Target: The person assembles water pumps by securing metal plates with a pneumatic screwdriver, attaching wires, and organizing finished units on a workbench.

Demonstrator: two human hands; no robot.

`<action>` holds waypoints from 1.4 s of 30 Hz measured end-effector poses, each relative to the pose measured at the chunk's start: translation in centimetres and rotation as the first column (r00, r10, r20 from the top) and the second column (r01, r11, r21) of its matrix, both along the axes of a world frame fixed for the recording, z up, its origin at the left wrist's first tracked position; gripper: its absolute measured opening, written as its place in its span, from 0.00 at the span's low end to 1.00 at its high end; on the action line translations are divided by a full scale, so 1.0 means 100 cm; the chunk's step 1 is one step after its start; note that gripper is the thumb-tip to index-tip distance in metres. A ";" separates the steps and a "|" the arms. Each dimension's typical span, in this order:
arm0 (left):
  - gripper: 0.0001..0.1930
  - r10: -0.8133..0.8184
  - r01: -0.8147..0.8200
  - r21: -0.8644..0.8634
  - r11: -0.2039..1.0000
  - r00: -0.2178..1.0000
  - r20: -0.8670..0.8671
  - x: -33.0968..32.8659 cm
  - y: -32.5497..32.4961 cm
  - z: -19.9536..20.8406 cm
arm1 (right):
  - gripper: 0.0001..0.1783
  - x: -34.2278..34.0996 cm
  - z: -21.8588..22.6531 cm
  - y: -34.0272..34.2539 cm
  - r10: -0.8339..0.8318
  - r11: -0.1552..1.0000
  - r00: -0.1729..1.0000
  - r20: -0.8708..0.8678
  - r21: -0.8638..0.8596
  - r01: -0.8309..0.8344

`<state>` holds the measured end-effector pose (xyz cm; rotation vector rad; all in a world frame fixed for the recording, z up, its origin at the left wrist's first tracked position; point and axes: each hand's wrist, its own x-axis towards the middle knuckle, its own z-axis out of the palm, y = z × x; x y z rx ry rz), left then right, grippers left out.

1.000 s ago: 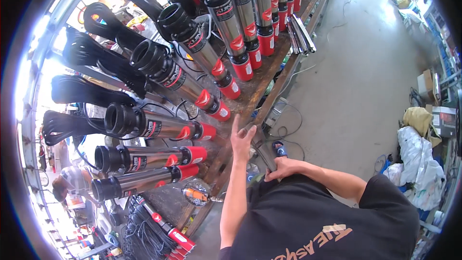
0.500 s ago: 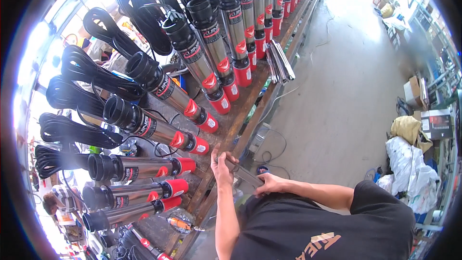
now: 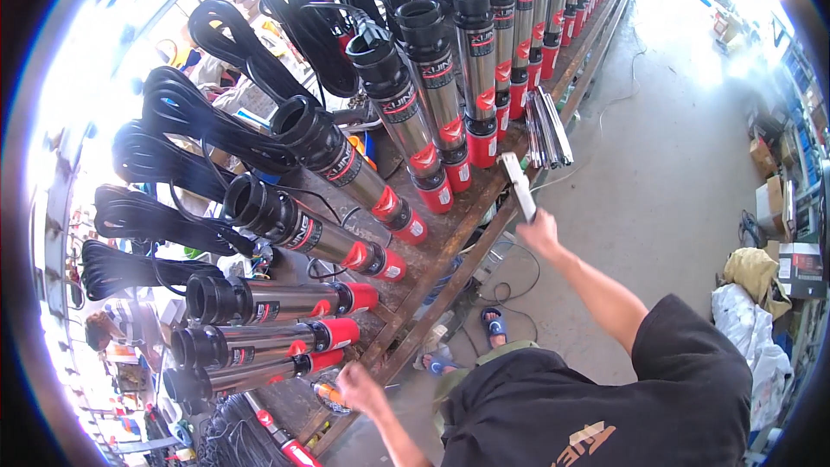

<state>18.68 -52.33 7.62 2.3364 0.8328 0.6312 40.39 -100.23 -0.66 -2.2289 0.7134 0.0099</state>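
Observation:
A long row of steel pump cylinders point(image 3: 346, 171) with red bases stands on a rusty bench point(image 3: 450, 233), each with a coil of black cable point(image 3: 199, 130) behind it. My right hand point(image 3: 538, 229) is raised over the bench edge and grips a flat shiny metal strip point(image 3: 517, 183) pointing up. A stack of similar metal strips point(image 3: 549, 128) lies on the bench just beyond it. My left hand point(image 3: 359, 387) is low at the near end of the bench, beside a small orange-tipped object point(image 3: 327, 393); whether it holds anything is unclear.
The grey concrete floor point(image 3: 666, 164) runs along the right of the bench, with loose cables on it. Cardboard boxes point(image 3: 774, 190) and a heap of cloth and white bags point(image 3: 752, 311) stand at the far right. My feet in blue sandals point(image 3: 494, 323) are below the bench edge.
My right hand has lifted away from my body and now holds a metal strip up by the stack. My left hand has dropped toward the near end of the bench.

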 end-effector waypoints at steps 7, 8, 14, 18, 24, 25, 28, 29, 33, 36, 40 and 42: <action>0.41 0.270 -0.365 -0.385 0.848 0.922 -0.279 -0.101 0.170 -0.063 | 0.31 0.109 -0.047 -0.046 0.091 0.949 0.953 -0.290 -0.265 -0.171; 0.43 0.132 -0.226 -0.614 0.756 0.972 -0.195 -0.094 0.166 -0.063 | 0.32 0.108 -0.054 -0.049 0.036 0.955 0.957 -0.289 -0.273 -0.119; 0.52 0.391 -0.487 -0.488 0.724 0.873 -0.292 -0.072 0.172 -0.105 | 0.45 0.091 -0.027 -0.067 0.086 0.927 0.933 -0.348 -0.316 -0.203; 0.32 0.133 -0.150 0.007 0.989 0.854 -0.503 -0.119 0.247 -0.148 | 0.43 0.020 0.032 -0.007 0.289 0.810 0.954 -0.080 -0.510 -0.288; 0.31 0.332 -0.479 -0.254 0.840 0.825 -0.457 -0.066 0.169 -0.132 | 0.39 -0.110 0.014 0.060 0.700 0.680 0.714 0.010 -0.316 -0.662; 0.39 0.278 -0.439 -0.283 0.853 0.840 -0.466 -0.042 0.134 -0.114 | 0.40 -0.115 0.028 0.082 0.729 0.666 0.684 -0.027 -0.202 -0.718; 0.41 0.230 -0.445 -0.412 0.795 0.849 -0.476 -0.020 0.072 -0.086 | 0.45 -0.117 0.040 0.145 0.851 0.499 0.470 0.237 -0.081 -0.863; 0.42 0.246 -0.493 -0.483 0.724 0.838 -0.487 0.001 0.038 -0.066 | 0.46 -0.112 0.048 0.166 0.869 0.446 0.393 0.300 -0.136 -0.884; 0.45 0.077 -0.388 -0.520 0.761 0.850 -0.521 0.014 -0.001 -0.103 | 0.57 -0.097 0.054 0.208 0.967 0.255 0.254 0.030 -0.172 -0.952; 0.43 -0.076 -0.215 -0.542 0.812 0.883 -0.464 0.048 -0.067 -0.107 | 0.59 -0.086 0.049 0.183 0.944 0.319 0.329 -0.013 -0.214 -0.923; 0.39 -0.304 0.049 -0.475 0.879 0.823 -0.479 0.130 -0.181 -0.058 | 0.63 -0.068 0.045 0.121 0.832 0.498 0.532 -0.158 -0.210 -0.841; 0.40 -0.396 0.152 -0.496 0.855 0.810 -0.433 0.154 -0.215 -0.066 | 0.66 -0.063 0.051 0.092 0.772 0.554 0.620 -0.141 -0.331 -0.764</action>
